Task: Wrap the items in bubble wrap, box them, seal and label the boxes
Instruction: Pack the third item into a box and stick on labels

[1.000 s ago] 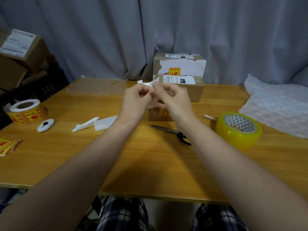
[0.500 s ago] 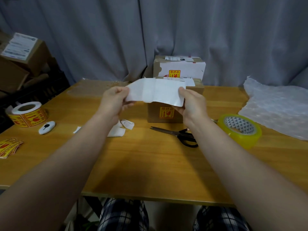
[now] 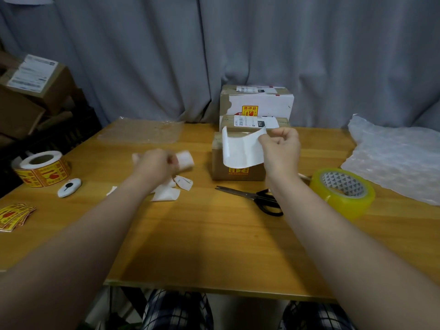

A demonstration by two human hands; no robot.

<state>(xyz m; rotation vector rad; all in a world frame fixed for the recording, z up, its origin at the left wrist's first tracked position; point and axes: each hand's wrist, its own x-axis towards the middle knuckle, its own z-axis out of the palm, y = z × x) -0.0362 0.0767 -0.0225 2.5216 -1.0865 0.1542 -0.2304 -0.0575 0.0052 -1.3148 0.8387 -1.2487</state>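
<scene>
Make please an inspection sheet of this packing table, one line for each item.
Surface: wooden table, in use; no spill seen.
Job's things: small brown box in front of a labelled box and a white box; bubble wrap at right; tape roll; scissors; sticker roll.
Clutter: paper scraps, loose stickers, small white tool, clear plastic sheet at the far edge.
Grips: left hand grips a blurred white paper piece; right hand pinches a label near the small brown box.
Cables: nothing seen.
Surroundings: grey curtain behind; stacked cartons at left.
</scene>
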